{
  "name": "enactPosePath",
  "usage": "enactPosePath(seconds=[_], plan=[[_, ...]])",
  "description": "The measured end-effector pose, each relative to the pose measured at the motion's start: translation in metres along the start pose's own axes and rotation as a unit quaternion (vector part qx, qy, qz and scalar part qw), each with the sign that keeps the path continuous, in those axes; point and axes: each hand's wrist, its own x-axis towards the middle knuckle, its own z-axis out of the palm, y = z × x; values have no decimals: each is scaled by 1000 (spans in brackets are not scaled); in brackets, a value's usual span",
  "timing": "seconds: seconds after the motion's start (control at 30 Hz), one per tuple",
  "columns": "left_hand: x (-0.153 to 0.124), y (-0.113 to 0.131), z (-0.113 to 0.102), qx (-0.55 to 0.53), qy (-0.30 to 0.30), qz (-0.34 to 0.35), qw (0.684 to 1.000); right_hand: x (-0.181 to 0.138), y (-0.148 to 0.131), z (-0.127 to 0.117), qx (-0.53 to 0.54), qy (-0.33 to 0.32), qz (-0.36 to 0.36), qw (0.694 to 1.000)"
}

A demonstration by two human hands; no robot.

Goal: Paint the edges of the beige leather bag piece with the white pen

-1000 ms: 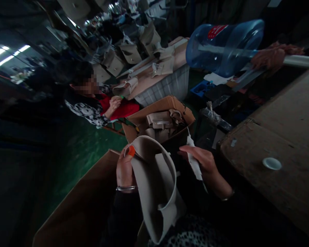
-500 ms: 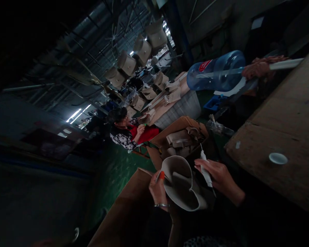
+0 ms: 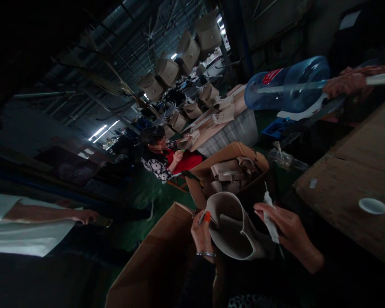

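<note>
My left hand point(image 3: 202, 235), with an orange covering on its thumb and a bangle at the wrist, grips the edge of a beige bag piece point(image 3: 226, 203). The piece is curved into an open loop facing me, and a folded flap shows inside it. In my right hand point(image 3: 288, 224) is a thin pointed tool point(image 3: 270, 218), its middle wrapped in white. The fingers pinch the wrapped part, and a fine tip sticks up above them. The tool stays a little to the right of the bag piece, apart from it. What kind of tool it is, I cannot tell.
A carton point(image 3: 195, 194) of beige bags stands ahead; another carton point(image 3: 141, 256) is at lower left. On the right, a worktable point(image 3: 340, 179) bears a white lid point(image 3: 373, 205). A blue water bottle point(image 3: 285, 85) lies beyond. One person point(image 3: 160, 167) sits ahead, another person's arm point(image 3: 51, 212) is left.
The view has shifted, so most things sit further right. A person in a white top has come into view at the left. Both hands keep their holds.
</note>
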Motion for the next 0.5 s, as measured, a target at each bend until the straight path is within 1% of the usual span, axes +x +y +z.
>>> enactPosePath(seconds=[0.17, 0.23, 0.33, 0.4, 0.43, 0.47, 0.5], plan=[[-6, 4, 4, -12, -31, -10, 999, 2, 3, -1, 5, 21, 35, 999], [-7, 8, 8, -11, -31, -21, 999, 2, 1, -4, 1, 20, 37, 999], [-10, 16, 10, -15, -21, -28, 999, 5, -12, -3, 25, 11, 24, 999], [-15, 22, 7, -22, -22, -14, 999, 13, -29, 4, 66, 11, 4, 998], [-18, 24, 5, -26, -25, 0, 999, 20, -37, 11, 89, 36, 4, 995], [-22, 26, 4, -37, -27, 12, 999, 29, -45, 20, 120, 100, 15, 988], [-25, 26, 5, -52, -31, 9, 998, 40, -51, 30, 164, 168, 26, 972]])
